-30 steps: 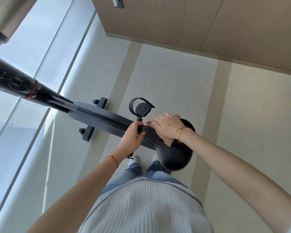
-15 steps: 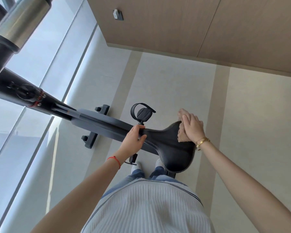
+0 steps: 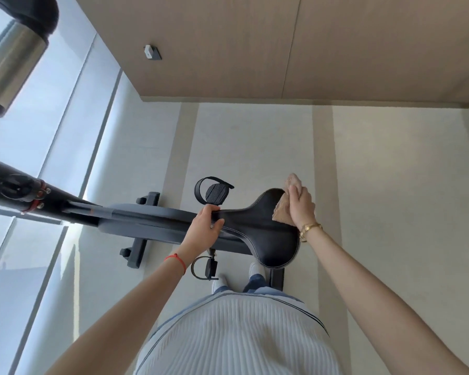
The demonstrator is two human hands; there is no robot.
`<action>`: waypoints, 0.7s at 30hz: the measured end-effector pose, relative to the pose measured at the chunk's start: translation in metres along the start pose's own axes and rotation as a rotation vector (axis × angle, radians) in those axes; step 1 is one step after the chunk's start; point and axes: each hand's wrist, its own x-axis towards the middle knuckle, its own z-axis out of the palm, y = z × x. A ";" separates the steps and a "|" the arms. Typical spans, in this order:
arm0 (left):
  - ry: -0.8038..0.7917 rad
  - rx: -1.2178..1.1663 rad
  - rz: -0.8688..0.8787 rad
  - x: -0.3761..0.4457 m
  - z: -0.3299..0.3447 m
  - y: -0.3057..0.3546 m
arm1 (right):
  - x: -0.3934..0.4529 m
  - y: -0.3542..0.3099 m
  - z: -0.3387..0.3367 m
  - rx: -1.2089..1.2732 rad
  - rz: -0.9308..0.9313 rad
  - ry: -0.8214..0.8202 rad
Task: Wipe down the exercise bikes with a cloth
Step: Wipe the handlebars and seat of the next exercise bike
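Note:
A black exercise bike stands below me, its grey frame (image 3: pixel 146 219) running left to right. Its black saddle (image 3: pixel 268 234) with white stitching sits near the middle. My left hand (image 3: pixel 202 230) grips the saddle's narrow nose. My right hand (image 3: pixel 301 205) presses a tan cloth (image 3: pixel 282 209) onto the wide rear of the saddle at its far edge, with part of the cloth sticking out past my fingers.
A strapped pedal (image 3: pixel 213 192) lies beyond the saddle and another pedal (image 3: pixel 207 267) near my feet. The handlebar post (image 3: pixel 11 66) rises at the upper left. A glass wall (image 3: pixel 52 131) runs along the left, and a wood-panelled wall (image 3: pixel 282 50) stands ahead.
My right hand slid the cloth from the saddle's middle out to its wide rear end. The left hand stayed on the nose. My view tilted back slightly.

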 end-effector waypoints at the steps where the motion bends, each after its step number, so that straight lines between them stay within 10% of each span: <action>1: -0.001 0.007 0.006 0.001 0.000 -0.001 | -0.013 0.007 0.000 0.026 -0.011 0.062; 21: -0.078 0.077 0.114 0.005 -0.006 -0.012 | -0.101 0.049 0.037 -0.132 -0.164 0.533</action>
